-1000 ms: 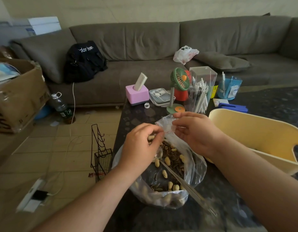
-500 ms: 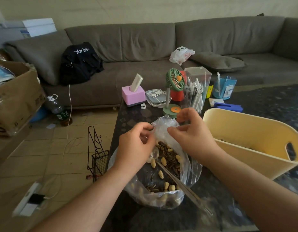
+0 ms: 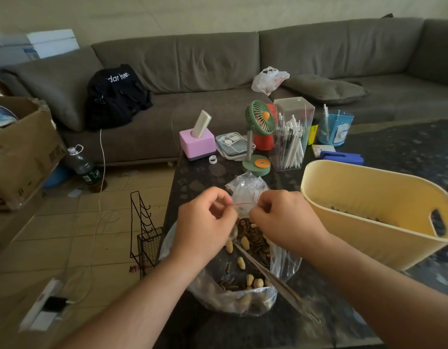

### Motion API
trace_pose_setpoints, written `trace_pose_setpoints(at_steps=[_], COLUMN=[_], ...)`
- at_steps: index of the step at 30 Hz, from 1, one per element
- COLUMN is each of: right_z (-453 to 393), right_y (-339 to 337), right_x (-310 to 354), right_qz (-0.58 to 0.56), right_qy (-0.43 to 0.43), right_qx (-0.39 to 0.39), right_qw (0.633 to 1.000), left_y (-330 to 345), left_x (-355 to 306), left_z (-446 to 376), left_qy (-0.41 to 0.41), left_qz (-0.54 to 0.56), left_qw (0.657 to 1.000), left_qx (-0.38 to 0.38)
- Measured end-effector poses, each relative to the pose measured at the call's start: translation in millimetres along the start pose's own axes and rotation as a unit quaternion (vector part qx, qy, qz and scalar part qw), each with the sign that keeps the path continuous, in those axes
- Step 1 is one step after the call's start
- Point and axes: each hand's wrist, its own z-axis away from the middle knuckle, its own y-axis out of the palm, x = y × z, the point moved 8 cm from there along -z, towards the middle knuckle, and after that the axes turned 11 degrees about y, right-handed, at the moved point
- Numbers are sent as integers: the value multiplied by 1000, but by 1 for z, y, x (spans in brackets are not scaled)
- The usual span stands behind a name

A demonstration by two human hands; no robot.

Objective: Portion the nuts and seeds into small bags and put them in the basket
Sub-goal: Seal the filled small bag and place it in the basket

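A small clear zip bag (image 3: 244,191) with a red seal line hangs between my hands, over the big bag. My left hand (image 3: 205,222) pinches its left top corner; my right hand (image 3: 283,217) pinches the right one. Below them a large clear plastic bag (image 3: 233,295) lies open on the dark table, holding peanuts and striped sunflower seeds (image 3: 253,238). Long metal tongs (image 3: 275,280) lie slanted in it. To the right stands the yellow basket (image 3: 369,227), with some dark seeds visible at its bottom.
Behind the bags stand a green desk fan (image 3: 258,137), a clear pen box (image 3: 292,137), a pink tissue holder (image 3: 197,143), a blue cup (image 3: 336,128) and a blue stapler-like item (image 3: 342,157). A black wire rack (image 3: 145,235) leans on the floor at left, near the table's edge.
My hands have lowered and spread slightly, stretching the small bag's red seal line between them. The view has tilted down a little.
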Motion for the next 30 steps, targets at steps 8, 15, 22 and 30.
trace_pose_setpoints(at_steps=[8, 15, 22, 30], right_z=[1, 9, -3, -9], right_y=[11, 23, 11, 2], right_x=[-2, -6, -16, -13], right_qz=[-130, -182, -147, -222], right_qy=[62, 77, 79, 61], right_qx=[177, 324, 242, 167], right_qw=[974, 925, 956, 959], left_y=[27, 37, 30, 22], left_x=[-15, -5, 2, 5], left_z=[1, 7, 2, 0], left_qy=[169, 96, 81, 88], left_qz=[-107, -37, -44, -64], left_qw=[957, 965, 972, 978], left_qx=[212, 242, 214, 175])
